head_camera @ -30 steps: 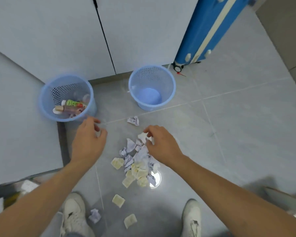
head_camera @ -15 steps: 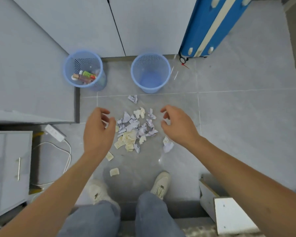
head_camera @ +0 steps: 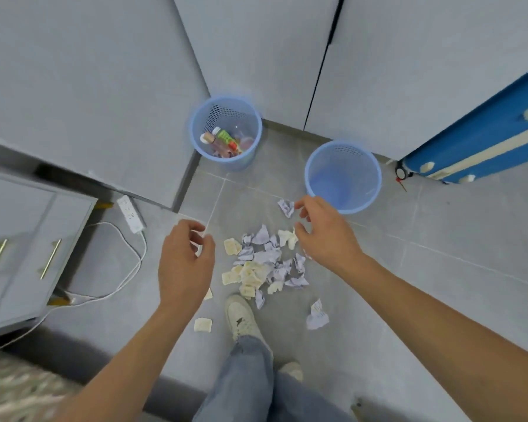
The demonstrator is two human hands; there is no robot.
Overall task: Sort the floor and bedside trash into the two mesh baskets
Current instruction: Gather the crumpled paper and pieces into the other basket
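Two blue mesh baskets stand on the grey tiled floor (head_camera: 439, 239) against the pale cabinet doors (head_camera: 393, 71) in the upper middle of the frame. The left basket (head_camera: 225, 133) sits tight in the corner where the cabinet meets a side panel, and holds bottles and other bright items. The right basket (head_camera: 343, 176), lower and further right, shows only its own blue bottom; open tile lies between the two.

A loose pile of crumpled paper (head_camera: 264, 263), lilac and cream pieces mixed, lies at the centre of the frame, below both baskets. One lilac scrap (head_camera: 286, 207) lies apart, just beside the right basket's lower rim. Another crumpled piece (head_camera: 317, 315) lies to the lower right of the pile, and a cream one (head_camera: 202, 324) to the lower left, near a white shoe (head_camera: 243, 318).

The left hand (head_camera: 185, 263) hangs over the floor left of the pile, fingers curled loosely, with nothing visibly in it. The right hand (head_camera: 326, 233) reaches over the pile's upper right edge, fingers spread and bent, thumb near the lone scrap, gripping nothing.

At the left edge a drawer unit (head_camera: 28, 248) with brass handles narrows the floor, and a white power strip (head_camera: 130, 213) with its cable lies beside it. A blue suitcase (head_camera: 485, 141) leans at the upper right. The tiles to the right of the pile are wide and open.
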